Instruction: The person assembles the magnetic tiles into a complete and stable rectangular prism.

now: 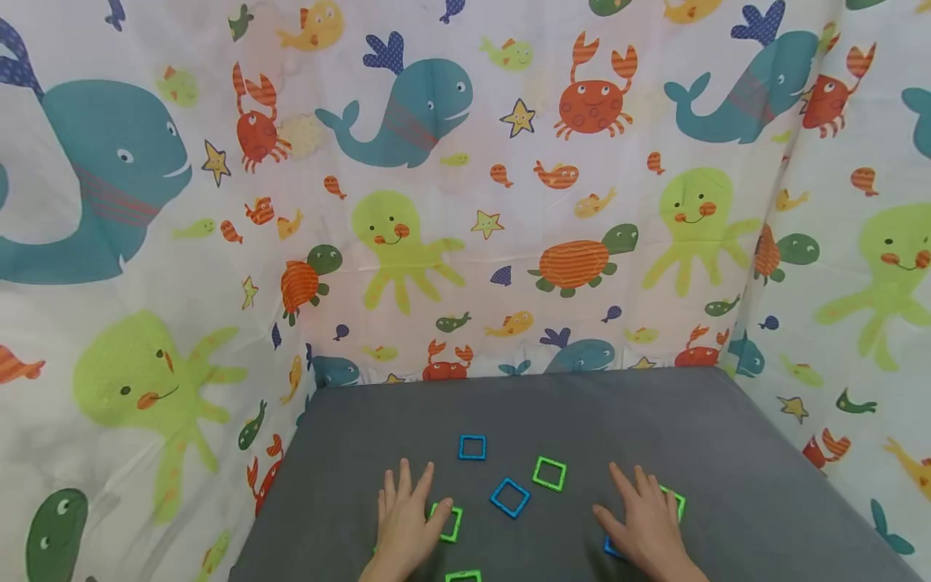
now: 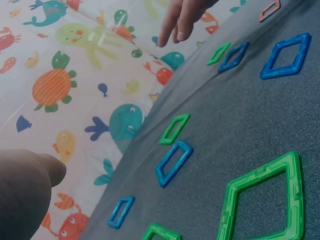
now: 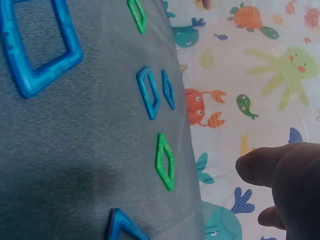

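My left hand (image 1: 407, 517) hovers, or lies flat, over the grey surface with fingers spread and straight; contact cannot be told. Its thumb tip overlaps a green square frame tile (image 1: 459, 525). My right hand (image 1: 647, 521) is likewise spread, partly covering a blue tile (image 1: 612, 547) and a green tile (image 1: 681, 507). Between the hands lie a tilted blue tile (image 1: 503, 508), a green tile (image 1: 553, 461) and, farther back, another blue tile (image 1: 473, 437). A green tile (image 1: 463, 575) is cut off at the bottom edge. Neither hand grips anything.
The grey table (image 1: 582, 412) meets patterned sea-animal curtains (image 1: 494, 267) at its back and sides. The left wrist view also shows a pinkish tile (image 2: 270, 15) on the table, beyond a large blue tile (image 2: 303, 55).
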`<state>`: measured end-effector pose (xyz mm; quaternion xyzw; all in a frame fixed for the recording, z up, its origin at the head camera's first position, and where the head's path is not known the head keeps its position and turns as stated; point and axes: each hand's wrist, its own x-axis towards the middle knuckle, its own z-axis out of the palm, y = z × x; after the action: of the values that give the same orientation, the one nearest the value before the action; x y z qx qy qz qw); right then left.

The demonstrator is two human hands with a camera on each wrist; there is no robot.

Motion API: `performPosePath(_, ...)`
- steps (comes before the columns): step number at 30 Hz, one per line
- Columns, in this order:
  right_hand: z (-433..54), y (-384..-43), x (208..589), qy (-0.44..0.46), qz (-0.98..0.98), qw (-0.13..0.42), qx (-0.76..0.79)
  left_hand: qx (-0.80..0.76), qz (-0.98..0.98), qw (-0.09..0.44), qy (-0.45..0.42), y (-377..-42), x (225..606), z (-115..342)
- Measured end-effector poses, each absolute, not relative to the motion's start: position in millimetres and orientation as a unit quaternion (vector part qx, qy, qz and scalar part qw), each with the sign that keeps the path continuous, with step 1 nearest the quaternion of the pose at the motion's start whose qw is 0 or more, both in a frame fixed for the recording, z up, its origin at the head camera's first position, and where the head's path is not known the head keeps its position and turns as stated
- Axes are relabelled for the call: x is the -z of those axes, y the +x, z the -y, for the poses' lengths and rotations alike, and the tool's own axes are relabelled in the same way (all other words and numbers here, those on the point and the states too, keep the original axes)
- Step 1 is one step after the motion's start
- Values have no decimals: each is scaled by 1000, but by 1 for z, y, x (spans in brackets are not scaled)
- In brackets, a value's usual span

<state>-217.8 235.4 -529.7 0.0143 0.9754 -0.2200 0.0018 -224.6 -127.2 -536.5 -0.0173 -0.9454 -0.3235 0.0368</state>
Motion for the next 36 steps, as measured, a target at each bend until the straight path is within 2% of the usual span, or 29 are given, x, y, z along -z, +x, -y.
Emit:
performPosePath(11,-227,-226,526,6,-972,-36,233,314,948,44,-22,-238,540,115)
performPosePath(20,-214,-248,532,-49,-957,-47,283,303,947,81,-64,-254,552,88)
performPosePath(27,-197,-270,550,-95,-954,-53,280,302,943,37,-134,-269,567,53)
performPosePath(36,-179,-285,560,-142,-952,-57,264,203,951,-16,-232,-281,581,24)
